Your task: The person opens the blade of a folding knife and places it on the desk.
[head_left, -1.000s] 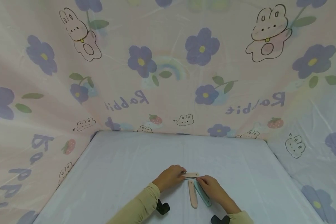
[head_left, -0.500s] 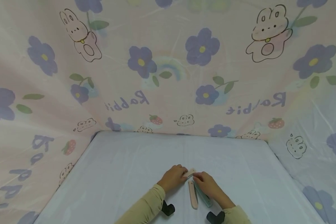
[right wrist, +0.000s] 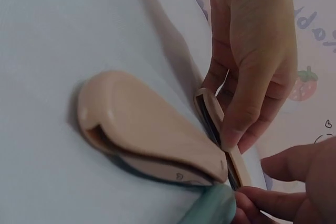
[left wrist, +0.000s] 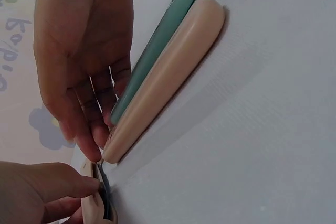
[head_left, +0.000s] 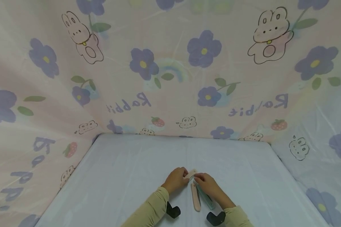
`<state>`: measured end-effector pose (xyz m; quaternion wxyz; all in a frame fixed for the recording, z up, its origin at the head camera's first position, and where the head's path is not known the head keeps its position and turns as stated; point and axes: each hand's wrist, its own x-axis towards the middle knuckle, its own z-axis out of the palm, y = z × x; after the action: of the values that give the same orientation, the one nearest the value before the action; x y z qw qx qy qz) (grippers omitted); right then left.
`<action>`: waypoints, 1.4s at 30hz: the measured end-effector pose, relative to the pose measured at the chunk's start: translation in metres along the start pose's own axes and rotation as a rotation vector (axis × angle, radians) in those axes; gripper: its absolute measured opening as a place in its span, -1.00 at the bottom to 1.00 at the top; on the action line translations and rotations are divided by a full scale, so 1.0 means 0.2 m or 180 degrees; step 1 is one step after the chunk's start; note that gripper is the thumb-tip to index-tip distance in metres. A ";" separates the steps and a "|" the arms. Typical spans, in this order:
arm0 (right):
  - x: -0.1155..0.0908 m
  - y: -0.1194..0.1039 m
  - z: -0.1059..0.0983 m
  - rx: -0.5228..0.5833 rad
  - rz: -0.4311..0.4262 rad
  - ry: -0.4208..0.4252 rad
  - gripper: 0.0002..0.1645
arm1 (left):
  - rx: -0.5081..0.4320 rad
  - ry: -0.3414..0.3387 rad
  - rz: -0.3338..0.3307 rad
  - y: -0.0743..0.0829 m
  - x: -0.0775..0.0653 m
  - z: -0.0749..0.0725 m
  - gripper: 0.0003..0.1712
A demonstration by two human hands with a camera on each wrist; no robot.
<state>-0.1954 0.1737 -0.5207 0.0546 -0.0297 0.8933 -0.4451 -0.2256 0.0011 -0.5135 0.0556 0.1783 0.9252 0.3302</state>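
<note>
My left hand (head_left: 174, 179) pinches a beige folding knife (head_left: 191, 173) between thumb and fingers. Its slotted handle stands on edge in the right wrist view, with a thin dark strip of blade in the slot. My right hand (head_left: 210, 186) is at the knife's other end; in the right wrist view its index fingertip touches near that end while the thumb stands apart. Just below the hands lies a second, pinkish-beige folding knife (right wrist: 147, 124), blade folded in. Beside it lies a green folding knife (left wrist: 157, 51), partly covered by my right hand in the head view.
A white-covered table (head_left: 130, 157) spreads around the hands. Curtains (head_left: 170, 78) printed with rabbits and purple flowers enclose its back and sides. Black wrist mounts (head_left: 173, 211) hang below both sleeves, close to the tabletop.
The beige knife in my left hand has turned from level to slanting up to the right. My right hand has shifted left and slightly up. The two lying knives have stayed put.
</note>
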 end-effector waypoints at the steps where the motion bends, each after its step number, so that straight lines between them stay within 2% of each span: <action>1: 0.00 0.00 0.00 0.0018 0.0010 0.0008 -0.61 | -0.0031 0.0005 -0.0008 0.00 0.00 0.00 -0.78; 9: 0.01 -0.01 0.01 0.0299 0.0100 0.0103 -0.62 | -0.0397 0.0051 0.0048 -0.01 -0.01 0.00 -0.86; 14: 0.01 0.00 0.00 0.0403 0.0120 0.0204 -0.64 | -0.0797 0.0139 0.0037 -0.02 -0.01 0.00 -0.83; 20: 0.01 -0.03 0.00 0.0836 0.0029 0.0345 -0.69 | -0.1187 0.0282 0.0025 0.00 0.00 -0.04 -0.76; 23: 0.00 -0.05 -0.01 0.1037 0.0014 0.0383 -0.65 | -0.1374 0.0270 0.0024 0.02 0.00 -0.06 -0.73; 27: -0.01 -0.09 -0.02 0.1285 -0.0002 0.0411 -0.64 | -0.1772 0.0180 -0.0029 0.05 -0.01 -0.09 -0.67; 30: -0.03 -0.13 -0.04 0.1438 -0.0016 0.0375 -0.65 | -0.2112 0.0110 -0.0065 0.07 -0.03 -0.10 -0.61; 34: -0.08 -0.21 -0.07 0.1594 -0.0015 0.0212 -0.67 | -0.2417 0.0023 -0.0104 0.09 -0.05 -0.12 -0.51; 38: -0.10 -0.23 -0.08 0.1717 -0.0031 0.0051 -0.64 | -0.2586 -0.0013 -0.0114 0.11 -0.07 -0.13 -0.48; 42: -0.08 -0.19 -0.06 0.1740 -0.0125 0.0004 -0.57 | -0.2656 -0.0013 -0.0111 0.13 -0.09 -0.15 -0.50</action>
<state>-0.1809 0.1618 -0.4817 0.0514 -0.0309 0.7394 -0.6706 -0.2079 -0.0047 -0.4747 0.1305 0.1255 0.7149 0.6754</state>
